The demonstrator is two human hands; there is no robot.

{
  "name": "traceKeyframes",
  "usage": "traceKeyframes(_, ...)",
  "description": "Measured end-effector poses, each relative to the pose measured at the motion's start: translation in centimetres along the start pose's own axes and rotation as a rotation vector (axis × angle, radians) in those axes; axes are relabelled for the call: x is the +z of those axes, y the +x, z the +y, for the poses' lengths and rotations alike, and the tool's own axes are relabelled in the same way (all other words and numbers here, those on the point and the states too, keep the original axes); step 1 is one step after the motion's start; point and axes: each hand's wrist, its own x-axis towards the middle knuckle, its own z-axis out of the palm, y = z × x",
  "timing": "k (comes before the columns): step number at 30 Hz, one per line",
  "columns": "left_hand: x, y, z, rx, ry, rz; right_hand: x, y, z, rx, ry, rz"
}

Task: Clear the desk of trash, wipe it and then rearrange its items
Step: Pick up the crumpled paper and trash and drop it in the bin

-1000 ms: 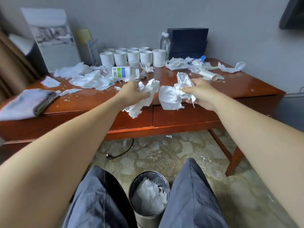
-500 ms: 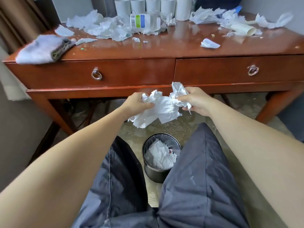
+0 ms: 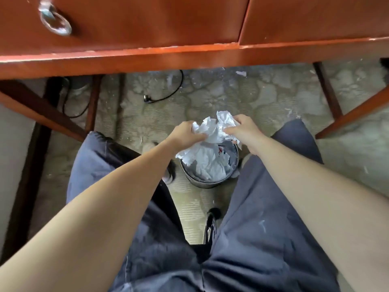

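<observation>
A wad of crumpled white tissue (image 3: 212, 129) is squeezed between both hands right above a small dark metal trash bin (image 3: 202, 183) on the floor between my knees. My left hand (image 3: 185, 132) grips the wad's left side and my right hand (image 3: 244, 131) grips its right side. More white paper (image 3: 208, 163) fills the bin, and the held wad's lower edge hangs onto it. Only the front of the red-brown wooden desk (image 3: 147, 53) shows; its top is out of view.
A drawer with a metal ring pull (image 3: 55, 21) is at the top left. Desk legs (image 3: 327, 89) stand to the left and right of the bin. A black cable (image 3: 168, 93) lies on the patterned carpet, with paper scraps (image 3: 241, 73) scattered around.
Both hands carried the tissue down from the desk front to just over the bin and pressed it into one wad. My view tilted down, so the desk top left the frame.
</observation>
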Motion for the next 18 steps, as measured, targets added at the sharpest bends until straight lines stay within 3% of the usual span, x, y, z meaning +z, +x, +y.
traceKeyframes(8, 5.1, 5.2, -1.5, -0.144, -0.058, -0.141, 2.5, 5.8, 4.6, 0.202, -0.077, 0.011)
traceKeyframes(18, 7.3, 8.8, -4.5, -0.112, 0.291, -0.24, 6.3, 9.5, 10.2, 0.159, -0.484, -0.203)
